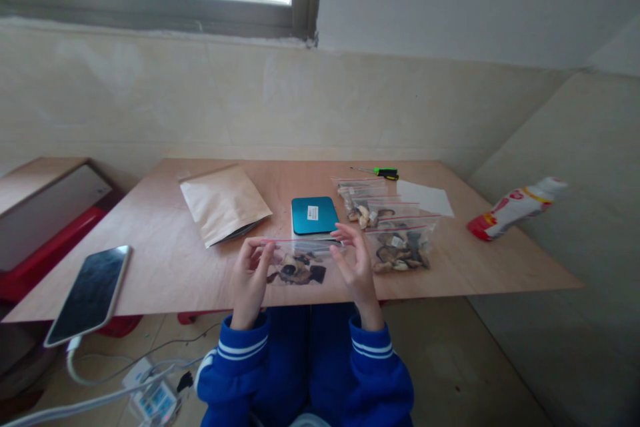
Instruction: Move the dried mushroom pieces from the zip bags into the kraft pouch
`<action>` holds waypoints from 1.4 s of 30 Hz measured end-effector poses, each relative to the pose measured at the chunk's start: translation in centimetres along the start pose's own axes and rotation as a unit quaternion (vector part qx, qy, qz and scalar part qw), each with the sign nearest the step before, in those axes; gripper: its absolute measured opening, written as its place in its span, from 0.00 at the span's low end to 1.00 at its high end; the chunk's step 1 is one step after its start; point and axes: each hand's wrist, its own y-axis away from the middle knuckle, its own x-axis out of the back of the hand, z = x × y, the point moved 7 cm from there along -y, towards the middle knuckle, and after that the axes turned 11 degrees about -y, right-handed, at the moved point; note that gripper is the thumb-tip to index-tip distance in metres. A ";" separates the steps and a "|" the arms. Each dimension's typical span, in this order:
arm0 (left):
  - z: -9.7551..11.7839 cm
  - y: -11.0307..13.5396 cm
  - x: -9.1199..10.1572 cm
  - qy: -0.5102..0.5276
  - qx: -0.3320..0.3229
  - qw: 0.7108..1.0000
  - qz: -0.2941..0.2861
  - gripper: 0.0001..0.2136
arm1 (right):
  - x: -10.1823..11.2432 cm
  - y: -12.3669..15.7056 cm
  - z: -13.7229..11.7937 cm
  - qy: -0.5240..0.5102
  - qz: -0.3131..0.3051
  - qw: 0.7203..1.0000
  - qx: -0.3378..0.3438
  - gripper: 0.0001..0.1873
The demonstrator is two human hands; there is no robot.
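Note:
A clear zip bag [295,269] with a red seal line lies at the table's front edge, with dark and pale dried pieces, like dried mushrooms, inside. My left hand [253,277] pinches its upper left corner between thumb and fingers. At the upper right corner, my right hand [356,267] has its thumb against the bag and its fingers stretched apart above the seal. Just beyond the bag is a flat turquoise square [325,215] with a white label. Right of my right hand sits another filled zip bag [400,253].
More zip bags [367,213] of dried pieces lie behind, near a green-and-black screwdriver [386,172] and white paper [427,199]. A brown paper pouch [225,203] is at left. A phone [93,293] with a cable overhangs the left edge; a bottle [515,210] tilts at right.

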 end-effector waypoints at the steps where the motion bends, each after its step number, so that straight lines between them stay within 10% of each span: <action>1: 0.1 0.0 0.0 -0.002 -0.005 1.000 0.000 0.13 | -0.2 0.0 -0.3 0.020 -0.020 1.000 0.010 0.17; 42: 0.7 0.9 -1.1 -0.045 -0.038 0.997 -0.059 0.10 | -2.2 0.1 -3.1 0.162 -0.060 0.981 0.085 0.07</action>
